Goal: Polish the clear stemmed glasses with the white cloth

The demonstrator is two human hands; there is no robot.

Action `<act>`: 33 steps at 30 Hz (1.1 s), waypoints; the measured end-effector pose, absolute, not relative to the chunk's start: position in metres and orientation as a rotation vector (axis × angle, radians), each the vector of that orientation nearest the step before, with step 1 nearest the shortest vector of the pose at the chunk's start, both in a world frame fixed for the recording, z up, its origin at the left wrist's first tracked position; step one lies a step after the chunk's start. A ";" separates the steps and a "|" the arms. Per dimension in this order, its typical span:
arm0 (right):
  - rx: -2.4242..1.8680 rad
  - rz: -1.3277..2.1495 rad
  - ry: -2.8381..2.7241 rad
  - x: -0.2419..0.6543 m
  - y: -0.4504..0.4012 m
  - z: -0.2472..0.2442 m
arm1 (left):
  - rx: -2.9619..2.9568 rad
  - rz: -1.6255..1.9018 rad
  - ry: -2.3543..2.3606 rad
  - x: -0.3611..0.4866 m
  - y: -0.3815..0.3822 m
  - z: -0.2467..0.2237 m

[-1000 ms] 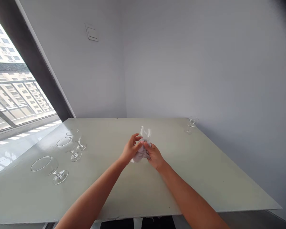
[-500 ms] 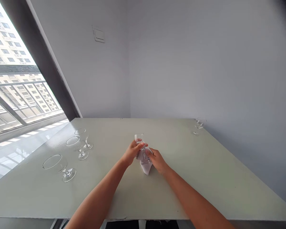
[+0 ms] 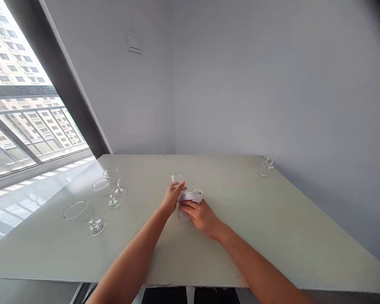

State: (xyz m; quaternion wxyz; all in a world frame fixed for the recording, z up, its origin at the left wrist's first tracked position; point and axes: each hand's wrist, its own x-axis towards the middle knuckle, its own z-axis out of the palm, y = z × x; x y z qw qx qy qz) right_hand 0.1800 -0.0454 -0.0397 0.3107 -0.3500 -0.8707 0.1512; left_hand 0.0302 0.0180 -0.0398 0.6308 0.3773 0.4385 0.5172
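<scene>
Head view — gripping drinking glass (image 3: 177, 177) in left fingers (image 3: 180, 186), pressing cloth (image 3: 191, 197) with right fingers (image 3: 190, 204), closure unclear — could slip if twisted.

Right in the middle of the pale table (image 3: 256, 228), the left hand (image 3: 172, 197) has hold of a clear glass (image 3: 177, 178), its bowl poking up past the thumb, while the right hand (image 3: 199, 214) spreads its fingers over a folded white cloth (image 3: 192, 196) right up against it! Over on the left, three stemmed glasses (image 3: 96, 227) stand in a row, and away at the far right corner, there's a lone glass (image 3: 268, 162), well apart, near the grey wall (image 3: 256, 84).
</scene>
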 end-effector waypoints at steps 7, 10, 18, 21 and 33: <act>-0.718 0.732 -1.952 0.187 -0.040 -0.038 | 0.734 1.059 0.636 0.037 0.004 -0.021; -0.716 1.111 -1.454 0.186 -0.036 -0.036 | 0.617 1.097 0.485 0.044 0.001 -0.020; -0.536 1.704 -0.547 0.165 -0.029 -0.049 | 0.678 1.538 0.574 0.060 -0.004 -0.028; -0.539 1.757 -0.484 0.162 -0.031 -0.047 | 1.007 1.643 0.739 0.061 -0.008 -0.030; -0.965 1.891 -0.931 0.178 -0.044 -0.044 | 1.507 1.836 0.971 0.049 -0.001 -0.036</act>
